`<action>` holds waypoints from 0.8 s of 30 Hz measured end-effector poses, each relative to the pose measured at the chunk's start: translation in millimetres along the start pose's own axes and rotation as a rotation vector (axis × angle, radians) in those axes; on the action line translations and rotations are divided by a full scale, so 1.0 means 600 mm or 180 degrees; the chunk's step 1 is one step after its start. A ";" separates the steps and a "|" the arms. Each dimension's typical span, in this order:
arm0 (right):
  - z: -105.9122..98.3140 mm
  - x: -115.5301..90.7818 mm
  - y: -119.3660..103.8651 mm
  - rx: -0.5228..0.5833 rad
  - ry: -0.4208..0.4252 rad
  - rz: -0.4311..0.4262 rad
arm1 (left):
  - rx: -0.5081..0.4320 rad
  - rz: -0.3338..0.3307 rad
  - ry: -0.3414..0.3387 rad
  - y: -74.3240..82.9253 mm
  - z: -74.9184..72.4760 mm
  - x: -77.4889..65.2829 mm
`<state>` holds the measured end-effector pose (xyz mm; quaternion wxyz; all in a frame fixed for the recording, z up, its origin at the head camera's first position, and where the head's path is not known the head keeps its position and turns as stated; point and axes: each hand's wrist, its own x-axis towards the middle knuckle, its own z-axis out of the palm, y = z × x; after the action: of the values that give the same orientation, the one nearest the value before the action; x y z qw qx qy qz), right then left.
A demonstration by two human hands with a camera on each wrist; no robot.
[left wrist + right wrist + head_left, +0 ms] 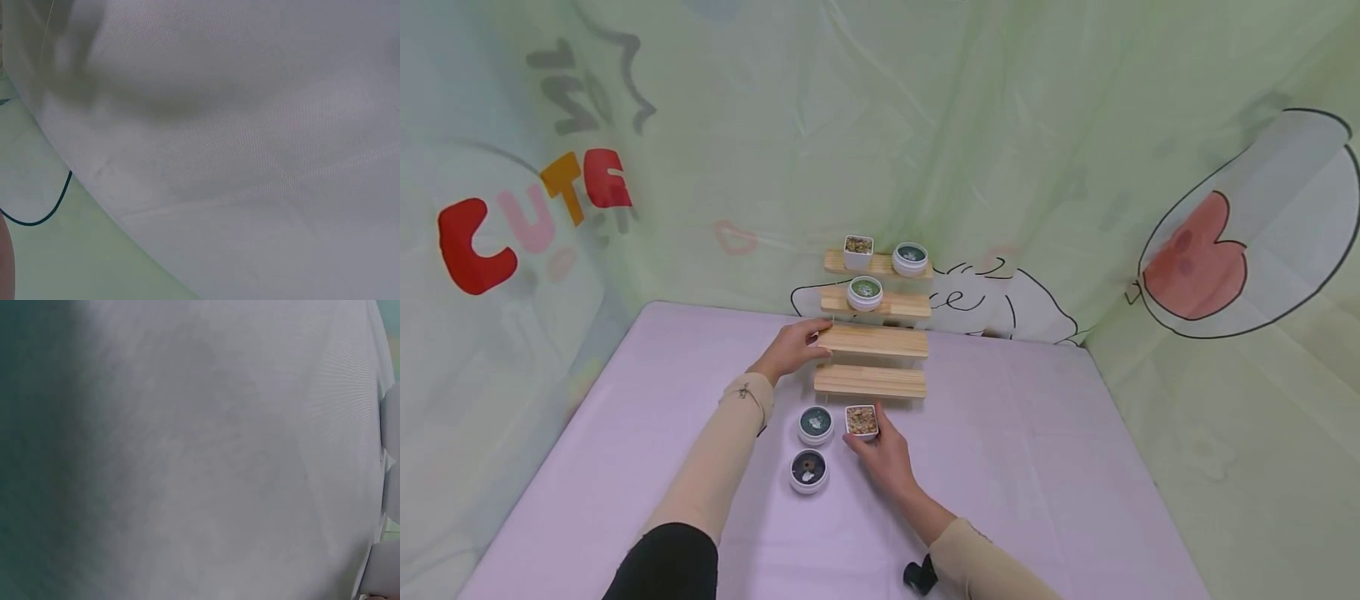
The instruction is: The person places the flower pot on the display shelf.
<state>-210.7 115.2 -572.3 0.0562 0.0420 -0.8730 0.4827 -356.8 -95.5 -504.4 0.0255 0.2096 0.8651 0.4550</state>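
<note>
My right hand point(889, 457) holds a small square white pot point(862, 421) filled with tan gravel between thumb and fingers, just in front of the lowest board of a wooden tiered stand point(871, 340). At the stand's left side, my left hand point(790, 347) grips the end of the second board from the front, thumb nearer me and fingers behind. Left of the held pot are two round white pots, one with a blue-green top point(816, 422) and one with a dark top point(808, 468). Neither wrist view shows the held things; both mostly show pale cloth.
On the top board stand a square gravel pot point(858, 251) and a round pot with a dark green top point(911, 258). A round pot with a green top point(865, 292) sits one board lower. Printed curtains point(737, 167) hang behind and beside the lilac-covered table point(1015, 467).
</note>
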 end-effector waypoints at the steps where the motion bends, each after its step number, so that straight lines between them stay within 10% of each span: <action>1: 0.000 0.000 -0.001 -0.0001 0.0000 0.0001 | 0.0011 -0.0002 -0.0002 0.000 0.000 0.000; 24: -0.028 -0.006 -0.029 -0.0072 -0.0106 -0.0118 | 0.0045 -0.0071 -0.0029 0.004 -0.001 0.000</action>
<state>-204.1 120.4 -549.4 0.0511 0.0656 -0.8782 0.4710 -356.3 -94.9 -502.1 0.0331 0.2021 0.8705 0.4476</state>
